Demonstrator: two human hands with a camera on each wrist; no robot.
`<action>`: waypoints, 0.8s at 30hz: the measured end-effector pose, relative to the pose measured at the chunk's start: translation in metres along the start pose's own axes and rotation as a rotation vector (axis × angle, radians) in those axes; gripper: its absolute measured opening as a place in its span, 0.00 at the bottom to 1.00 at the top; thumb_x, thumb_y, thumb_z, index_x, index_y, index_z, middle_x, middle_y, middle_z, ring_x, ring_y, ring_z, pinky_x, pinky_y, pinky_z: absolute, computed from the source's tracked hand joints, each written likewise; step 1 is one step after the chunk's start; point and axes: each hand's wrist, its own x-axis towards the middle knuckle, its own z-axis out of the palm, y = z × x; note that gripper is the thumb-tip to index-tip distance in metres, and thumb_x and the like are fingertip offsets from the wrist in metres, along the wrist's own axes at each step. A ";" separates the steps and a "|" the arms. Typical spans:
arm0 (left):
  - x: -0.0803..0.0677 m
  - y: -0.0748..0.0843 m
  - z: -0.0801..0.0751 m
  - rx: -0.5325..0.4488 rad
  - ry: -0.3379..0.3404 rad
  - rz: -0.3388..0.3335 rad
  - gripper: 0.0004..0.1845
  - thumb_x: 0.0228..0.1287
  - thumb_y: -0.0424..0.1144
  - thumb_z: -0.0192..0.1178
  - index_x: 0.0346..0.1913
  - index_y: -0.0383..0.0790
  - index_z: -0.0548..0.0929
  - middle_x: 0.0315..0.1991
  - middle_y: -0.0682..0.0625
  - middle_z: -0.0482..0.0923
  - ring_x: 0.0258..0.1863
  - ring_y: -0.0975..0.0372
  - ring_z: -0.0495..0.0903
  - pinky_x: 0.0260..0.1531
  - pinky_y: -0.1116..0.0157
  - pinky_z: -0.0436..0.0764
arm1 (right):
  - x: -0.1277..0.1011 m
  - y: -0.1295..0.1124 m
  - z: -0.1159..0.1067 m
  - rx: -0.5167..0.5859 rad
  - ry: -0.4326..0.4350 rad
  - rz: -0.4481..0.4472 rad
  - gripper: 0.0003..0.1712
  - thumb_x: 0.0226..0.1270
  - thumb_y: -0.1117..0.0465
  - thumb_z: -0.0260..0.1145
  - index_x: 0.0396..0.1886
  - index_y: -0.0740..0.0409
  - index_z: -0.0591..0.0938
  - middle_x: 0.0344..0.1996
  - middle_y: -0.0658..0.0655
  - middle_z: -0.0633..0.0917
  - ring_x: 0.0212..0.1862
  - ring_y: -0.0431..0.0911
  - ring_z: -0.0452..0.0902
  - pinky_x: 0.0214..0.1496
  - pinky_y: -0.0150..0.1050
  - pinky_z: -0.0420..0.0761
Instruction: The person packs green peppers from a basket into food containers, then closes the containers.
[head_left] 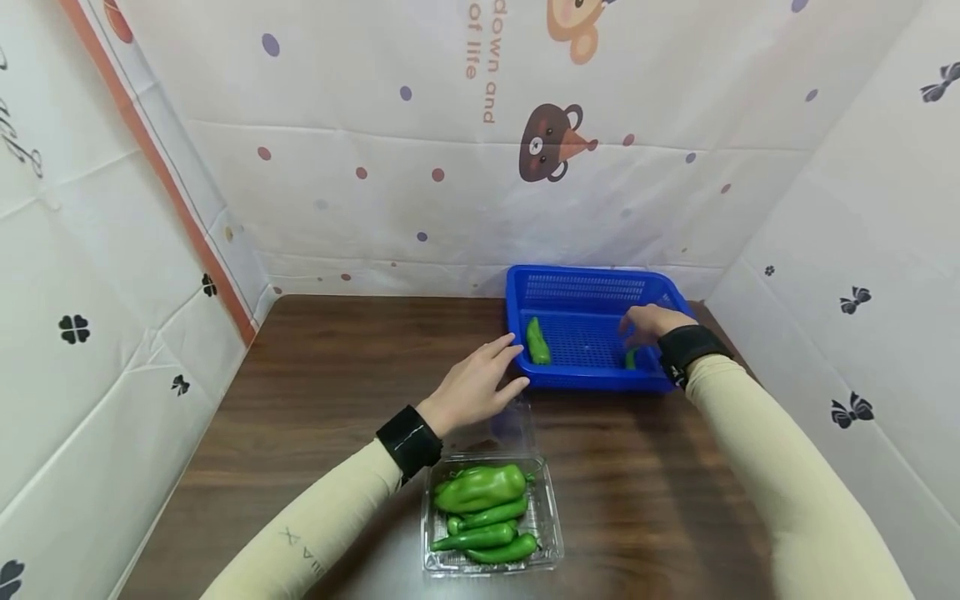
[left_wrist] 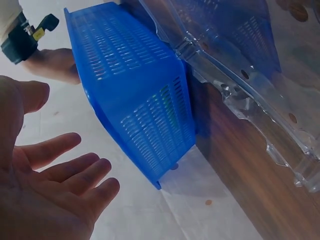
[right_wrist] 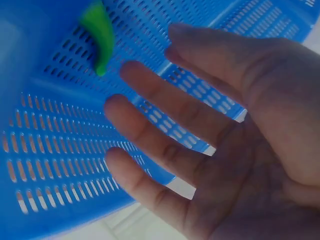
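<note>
Blue slotted basket (head_left: 592,287), the landmark, standing at the far right of the brown desk (head_left: 337,375) against the printed backdrop. Inside the basket: one green pepper (head_left: 537,342) lying near its left wall; a second green pepper (head_left: 632,358) near its front right corner, partly hidden behind the right wrist. Right hand (head_left: 651,323): held over the basket's right half, just above the second pepper, fingers spread apart and straight, gripping nothing; the right wrist view shows the bare palm facing the slotted floor with a pepper tip (right_wrist: 100,35) beyond the fingertips. Left hand (head_left: 480,385): outside the basket, at its front left corner, fingers extended and relaxed, holding nothing; whether the fingertips touch the wall cannot be told. Clear plastic clamshell tray (head_left: 546,546): on the desk in front of the basket, towards the person, lid folded open towards the basket, holding a pile of green peppers (head_left: 480,487). Both forearms in beige sleeves with black wrist straps.
</note>
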 end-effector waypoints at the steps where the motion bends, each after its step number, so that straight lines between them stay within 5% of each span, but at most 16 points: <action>1: 0.000 0.000 0.000 0.000 -0.003 -0.002 0.30 0.78 0.51 0.57 0.73 0.35 0.72 0.76 0.37 0.64 0.72 0.49 0.70 0.64 0.54 0.78 | 0.001 0.000 -0.001 -0.013 -0.020 0.003 0.21 0.71 0.65 0.68 0.62 0.65 0.82 0.55 0.72 0.83 0.52 0.61 0.83 0.46 0.53 0.87; 10: -0.001 -0.003 0.006 0.006 -0.026 0.012 0.30 0.78 0.50 0.57 0.72 0.34 0.73 0.75 0.37 0.65 0.72 0.50 0.70 0.67 0.55 0.76 | 0.007 0.004 -0.003 -0.022 -0.125 0.036 0.18 0.64 0.66 0.69 0.53 0.61 0.86 0.37 0.56 0.89 0.49 0.58 0.82 0.49 0.53 0.84; 16: 0.000 -0.003 0.007 0.011 -0.043 0.012 0.29 0.78 0.50 0.57 0.72 0.34 0.74 0.75 0.37 0.65 0.73 0.49 0.69 0.69 0.54 0.73 | 0.011 0.000 -0.003 -0.050 -0.163 0.031 0.21 0.60 0.69 0.68 0.54 0.59 0.87 0.39 0.56 0.88 0.50 0.55 0.80 0.50 0.51 0.84; 24: 0.000 -0.002 0.007 0.010 -0.043 0.044 0.28 0.78 0.49 0.57 0.70 0.32 0.75 0.74 0.36 0.67 0.71 0.48 0.71 0.70 0.54 0.72 | 0.008 -0.007 -0.003 0.013 -0.159 0.135 0.23 0.59 0.71 0.67 0.55 0.56 0.87 0.45 0.60 0.86 0.52 0.58 0.78 0.50 0.55 0.84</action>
